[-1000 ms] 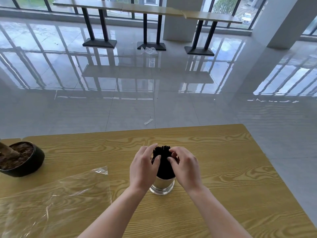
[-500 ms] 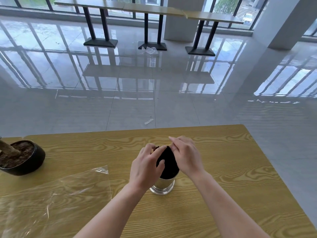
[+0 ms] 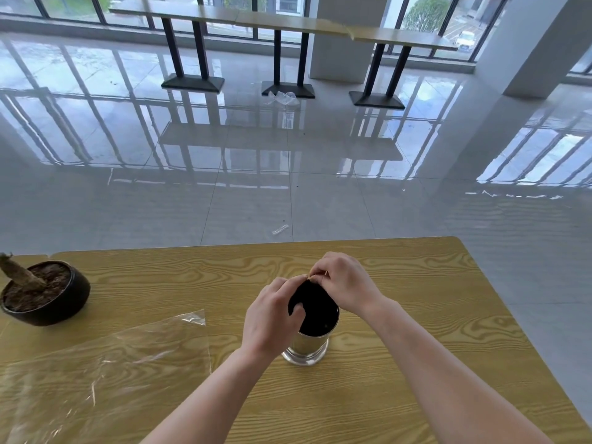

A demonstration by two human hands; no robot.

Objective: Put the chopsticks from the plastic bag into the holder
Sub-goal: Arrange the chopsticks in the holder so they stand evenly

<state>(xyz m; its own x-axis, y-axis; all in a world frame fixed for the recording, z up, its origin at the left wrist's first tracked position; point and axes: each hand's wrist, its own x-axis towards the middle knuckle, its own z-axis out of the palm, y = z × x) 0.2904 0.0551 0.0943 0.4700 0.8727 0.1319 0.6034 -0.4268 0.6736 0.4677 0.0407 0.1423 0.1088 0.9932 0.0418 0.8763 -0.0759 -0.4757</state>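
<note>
A shiny metal holder (image 3: pixel 306 347) stands on the wooden table (image 3: pixel 416 331) near its middle. A thick bundle of black chopsticks (image 3: pixel 317 312) fills it, leaning toward me, so their tops look like a dark disc. My left hand (image 3: pixel 272 318) grips the bundle's left side, thumb pressed on the tops. My right hand (image 3: pixel 344 283) rests on the far right edge of the bundle with its fingertips pinched together. The clear plastic bag (image 3: pixel 105 376) lies flat on the table at the left, apart from both hands.
A dark bowl-shaped pot (image 3: pixel 48 299) with soil and a stump sits at the table's left edge. Beyond the table's far edge is glossy tiled floor with a scrap of wrapper (image 3: pixel 280 230) and crumpled plastic (image 3: pixel 283 97) near long bar tables (image 3: pixel 288 24).
The chopstick bundle has sunk lower and tilted in the holder. My right hand slid from its side to its far rim. My left hand stayed on the left side.
</note>
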